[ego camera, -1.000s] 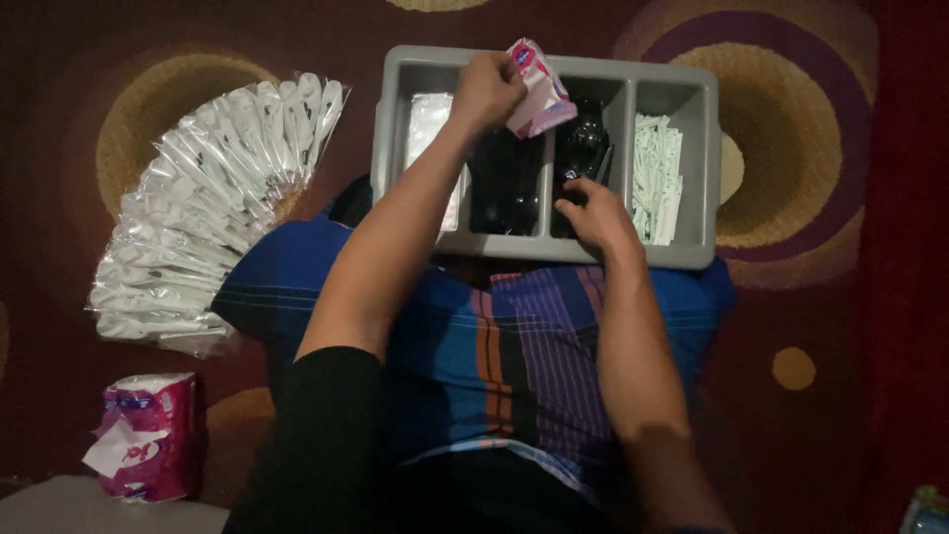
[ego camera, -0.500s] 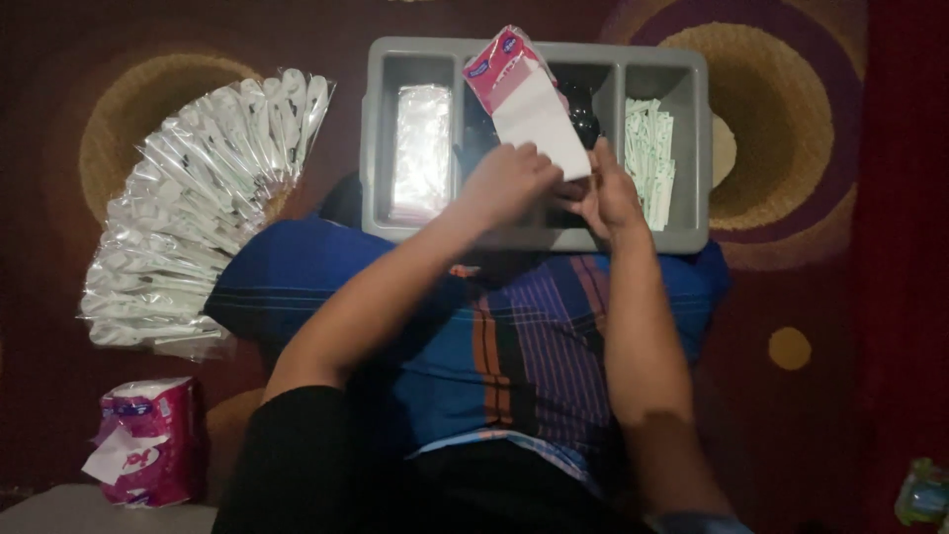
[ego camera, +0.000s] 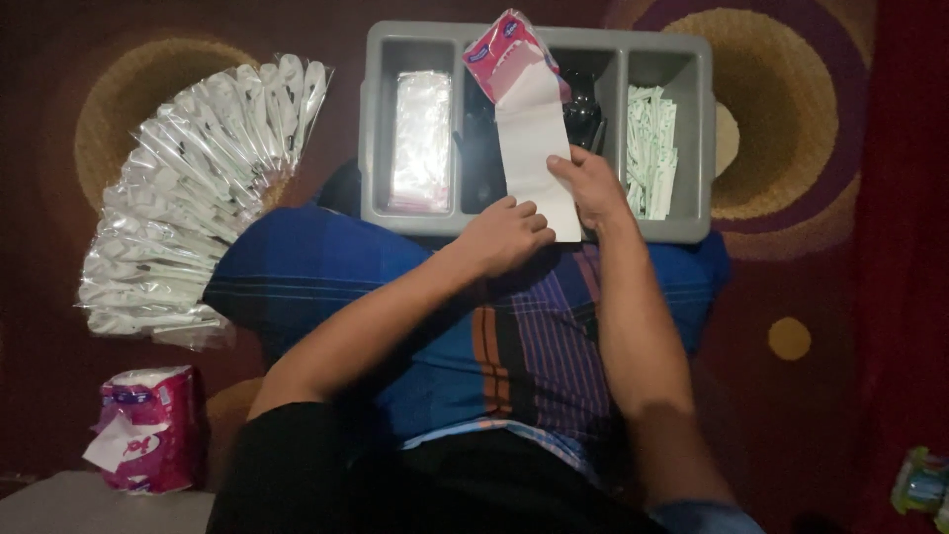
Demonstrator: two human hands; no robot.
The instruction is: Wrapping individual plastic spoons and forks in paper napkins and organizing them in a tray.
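Pinching white tissue [ego camera: 534, 138] — both hands: left [ego camera: 506, 234] | right [ego camera: 591, 186] | over grey tray [ego camera: 539, 225]

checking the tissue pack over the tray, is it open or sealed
Open: a white tissue hangs out of the pink pack, over the grey tray. The left hand and right hand hold its lower end.

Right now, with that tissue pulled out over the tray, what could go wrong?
The white tissue is stretched between both hands, the left hand and right hand, so it may tear. Its pink pack hangs unsupported above the grey tray and could drop onto the black cutlery.
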